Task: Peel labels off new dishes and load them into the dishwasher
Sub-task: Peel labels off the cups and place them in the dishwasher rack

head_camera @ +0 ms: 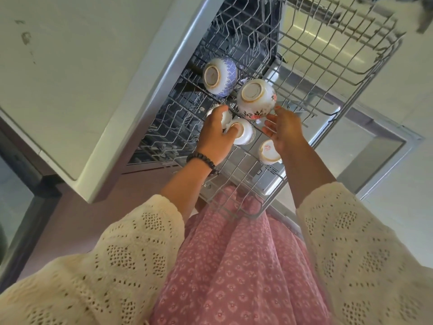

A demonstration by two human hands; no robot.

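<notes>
Left hand (216, 134) grips small white cup (243, 133) upside down on rack (328, 73); right hand (284, 131) open, holds nothing. Seat cup between wires, clear of floral bowl (256, 99).

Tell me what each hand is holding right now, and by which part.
Left hand grips a small white cup by its upturned base, on the rack. Right hand is open, holding nothing.

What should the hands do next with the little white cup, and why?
Probably the left hand should settle the small white cup upside down into the rack and let go. Its fingers are wrapped on the cup, which sits tilted among the wires beside the red-flowered bowl. The right hand is open, touching that bowl's edge, so it could steady it.
</notes>
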